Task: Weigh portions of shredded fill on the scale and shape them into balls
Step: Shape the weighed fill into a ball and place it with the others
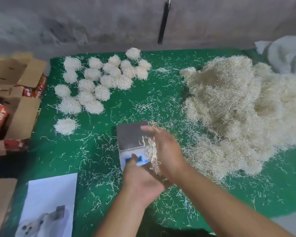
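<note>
Two hands at work over the scale [132,136] — left hand [140,183] low in front of the display, right hand [164,151] turned on edge beside it, a small tuft of shredded fill [152,153] pressed between the palms. Fingers of the right hand fairly straight and relaxed, cupping rather than gripping; left-hand fingers hidden under the tuft, so hard to tell how far curled. Scale plate bare, which suggests a portion already weighed and lifted off, now at the shaping stage. Next, by the look of it: rolling the tuft round between the palms until it holds, then setting it with the finished balls [99,82] at far left. Roughly twenty balls there, some overlapping, so no exact count — plus one lone ball [65,126] nearer the scale. One big loose heap of fill [232,113] at right, one scale, countless stray shreds across the green mat [161,106].
</note>
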Motion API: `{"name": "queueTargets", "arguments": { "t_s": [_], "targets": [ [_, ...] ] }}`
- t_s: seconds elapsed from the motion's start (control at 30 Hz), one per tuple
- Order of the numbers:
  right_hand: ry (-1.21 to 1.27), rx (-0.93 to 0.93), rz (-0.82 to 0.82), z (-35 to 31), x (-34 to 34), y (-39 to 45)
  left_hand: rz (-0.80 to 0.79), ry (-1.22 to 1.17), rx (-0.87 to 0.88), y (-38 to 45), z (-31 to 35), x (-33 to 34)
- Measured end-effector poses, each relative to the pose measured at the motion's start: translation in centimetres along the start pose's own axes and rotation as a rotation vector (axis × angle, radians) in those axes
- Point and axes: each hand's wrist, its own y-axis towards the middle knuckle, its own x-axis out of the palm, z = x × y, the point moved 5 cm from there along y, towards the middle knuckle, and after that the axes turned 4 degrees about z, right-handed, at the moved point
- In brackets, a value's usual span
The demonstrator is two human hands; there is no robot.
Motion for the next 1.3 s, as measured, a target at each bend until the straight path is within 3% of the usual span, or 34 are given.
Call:
{"name": "queueTargets", "arguments": {
  "t_s": [0.07, 0.23, 0.37, 0.6, 0.7, 0.77, 0.87, 0.93, 1.0, 1.1, 1.23, 1.3],
  "targets": [
    [-0.093, -0.056, -0.068, 0.9, 1.1, -2.0, 0.017, 0.078, 0.069, -1.0, 1.3, -0.5],
    [-0.486, -0.334, -0.176, 2.9, 3.7, -5.9, 0.255, 0.136, 0.351, -2.5, 1.3, -3.5],
    [-0.516, -0.328, -0.31, 4.3, 5.4, -8.0, 0.298, 0.125, 0.481, -3.4, 0.1, -6.1],
    [-0.011, 0.178, -0.493, 6.0, 5.0, -10.6, 0.533, 0.356, 0.708, -4.3, 1.0, -9.3],
    [0.336, 0.5, -0.619, 5.2, 3.6, -10.7, 0.594, 0.478, 0.949, -5.1, 1.2, -7.6],
    [0.543, 0.66, -0.601, 4.9, 2.4, -10.0, 0.597, 0.634, 1.157, -5.6, 0.6, -6.1],
    [0.537, 0.721, -0.557, 4.9, 1.2, -9.7, 0.581, 1.01, 1.384, -5.3, -1.6, -4.2],
    [0.479, 0.692, -0.553, 5.5, 1.0, -10.0, 0.698, 1.189, 1.47, -4.9, -2.2, -4.6],
    [0.418, 0.674, -0.56, 7.1, 1.1, -10.6, 0.776, 1.217, 1.379, -4.3, -2.0, -6.1],
    [0.338, 0.67, -0.608, 9.1, 0.8, -11.6, 0.748, 1.143, 1.156, -3.2, -2.5, -9.3],
    [0.202, 0.627, -0.708, 9.6, 1.2, -10.7, 0.752, 1.09, 1.124, -2.5, -3.0, -12.2],
    [0.066, 0.521, -0.703, 10.1, 1.7, -9.1, 0.77, 1.09, 1.093, -1.9, -2.6, -13.4]
  ]
}}
